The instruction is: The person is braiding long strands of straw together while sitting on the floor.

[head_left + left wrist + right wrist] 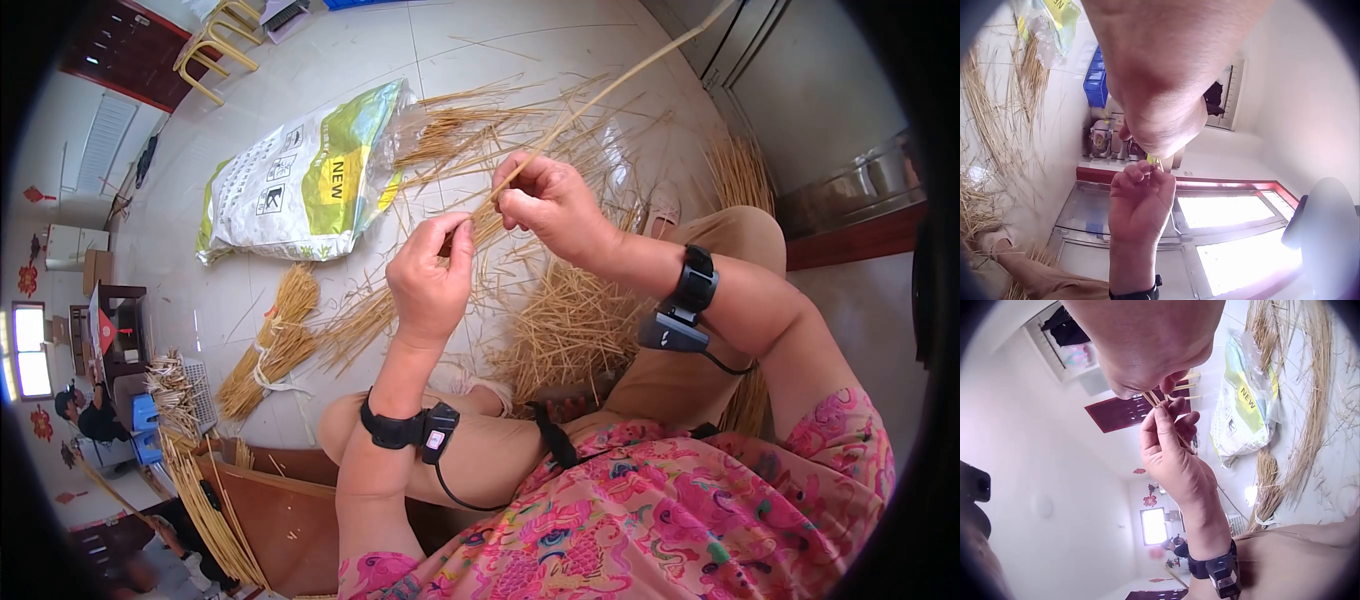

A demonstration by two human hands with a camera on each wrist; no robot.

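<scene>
My right hand [545, 195] pinches a long, pale straw strand [600, 99] that slants up past the top right edge in the head view. Close to its left, my left hand [430, 275] has thumb and forefinger pressed together. In the right wrist view, the left hand's fingers pinch thin straw stalks [1152, 399] that run up to the right hand. The left wrist view shows the right hand's fingers curled at the strand, partly hidden behind the near left hand. Loose straw [570, 330] lies heaped on the floor below both hands.
A green-and-white plastic sack [290, 185] with straw at its mouth lies ahead. A tied straw bundle [265, 345] is left of my knees. More straw [740, 175] leans by the cabinet [830, 80] at right. A gold-legged stool [215, 45] stands far left; another person [100, 410] sits beyond.
</scene>
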